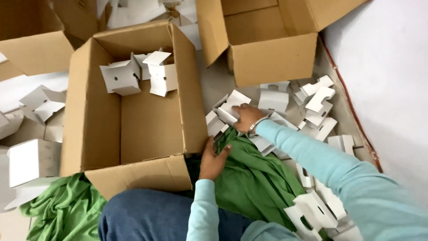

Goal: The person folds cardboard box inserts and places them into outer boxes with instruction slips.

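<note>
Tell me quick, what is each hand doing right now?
Left hand: resting on the green cloth, fingers curled by a white card piece; grip cannot be told.
Right hand: closed on a folded white card piece.

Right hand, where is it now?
Head view, right of centre: the right hand rests on a white cardboard piece, between the big open box and the scattered pieces.

A packing workplace on the floor (209,76): open corrugated cartons (102,129) stand among heaps of die-cut white cardboard inserts (318,100).
</note>
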